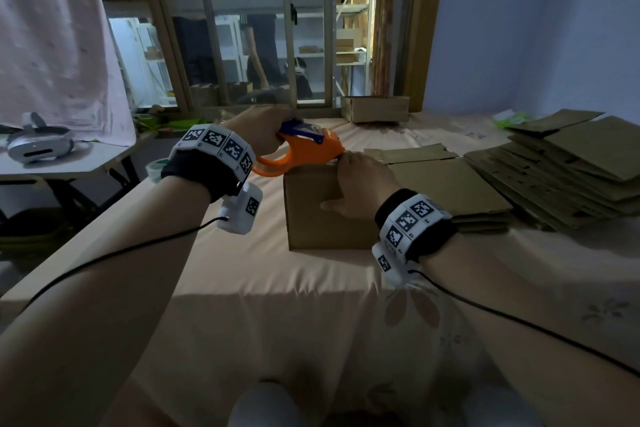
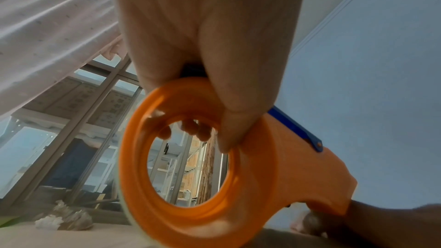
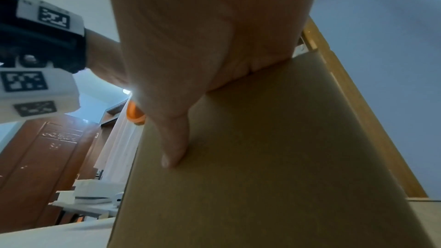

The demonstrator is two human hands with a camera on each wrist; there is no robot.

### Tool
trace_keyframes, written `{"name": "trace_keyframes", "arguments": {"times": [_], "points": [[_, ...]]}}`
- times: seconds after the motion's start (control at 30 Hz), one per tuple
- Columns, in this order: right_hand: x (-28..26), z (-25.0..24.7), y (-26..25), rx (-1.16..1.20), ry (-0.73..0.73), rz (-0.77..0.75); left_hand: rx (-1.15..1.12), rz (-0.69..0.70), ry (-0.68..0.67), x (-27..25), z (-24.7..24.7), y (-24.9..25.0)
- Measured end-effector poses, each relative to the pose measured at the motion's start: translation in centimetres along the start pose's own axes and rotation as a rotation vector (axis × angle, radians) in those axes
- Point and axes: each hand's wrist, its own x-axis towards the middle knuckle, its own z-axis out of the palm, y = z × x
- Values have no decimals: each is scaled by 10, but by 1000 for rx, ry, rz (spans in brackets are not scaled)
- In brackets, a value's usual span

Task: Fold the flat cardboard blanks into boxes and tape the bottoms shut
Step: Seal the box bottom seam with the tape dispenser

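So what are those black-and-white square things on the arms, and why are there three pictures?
There is no machine here, just a person making boxes. The squared bands are markers strapped to the wrists, with small cameras. The big picture comes from a camera on the person's head. The other two come from the wrist cameras, looking along each hand.

The left hand holds an orange tape dispenser in its grip; the left wrist view shows fingers hooked through its ring. The right hand steadies a folded cardboard box on a peach cloth. To the right lies a stack of flat cardboard blanks, waiting to be folded.
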Motion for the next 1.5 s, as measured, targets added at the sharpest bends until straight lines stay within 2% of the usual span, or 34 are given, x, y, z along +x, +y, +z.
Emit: {"name": "trace_keyframes", "arguments": {"times": [0.3, 0.47, 0.6, 0.8, 1.07, 1.33, 1.5], "points": [[12, -3, 5, -39, -18, -56, -23, -36, -34, 0, -1, 1], [19, -4, 3, -48, -116, -14, 26, -46, 20, 4, 5, 4], [17, -2, 4, -56, -85, -29, 23, -111, 44, 7, 7, 1], [14, 0, 5, -45, -38, -24, 56, -85, 85, 2, 7, 2], [11, -3, 6, -19, -13, -33, 72, -98, -21, 1, -2, -5], [7, -3, 5, -30, -32, -24, 72, -88, 14, 0, 0, -9], [9, 0, 8, -43, -53, -23, 72, -206, 43, -19, -1, -42]]}}
